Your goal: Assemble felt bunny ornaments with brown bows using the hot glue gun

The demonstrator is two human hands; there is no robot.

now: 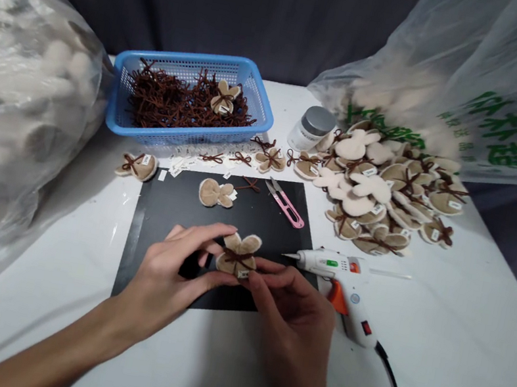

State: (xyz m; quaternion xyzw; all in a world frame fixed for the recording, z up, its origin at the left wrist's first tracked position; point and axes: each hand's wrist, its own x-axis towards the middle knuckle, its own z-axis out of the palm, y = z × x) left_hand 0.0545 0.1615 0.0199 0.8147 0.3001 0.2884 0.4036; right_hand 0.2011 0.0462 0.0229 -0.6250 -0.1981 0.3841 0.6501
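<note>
Over the black mat (pixel 158 222) I hold a small tan bunny-head plush (pixel 233 260) with its two ears pointing up. A brown bow crosses its middle, and a small white label sits near its lower edge. My left hand (pixel 177 259) pinches it from the left, thumb below and index finger at the ear. My right hand (pixel 297 300) closes on its lower right side, fingertips beside the label. A second bunny plush (pixel 215 193), without a bow, lies on the mat beyond, near a loose brown bow (pixel 249 184) and pink thread snips (pixel 286 204).
A white hot glue gun (pixel 333 265) lies right of the mat, its cord running over the front edge. Behind are a blue basket (pixel 183 135) of brown bows, a grey-lidded jar (pixel 312 130) and a pile of bunny plushes (pixel 379 188). Plastic bags (pixel 23 79) flank the table.
</note>
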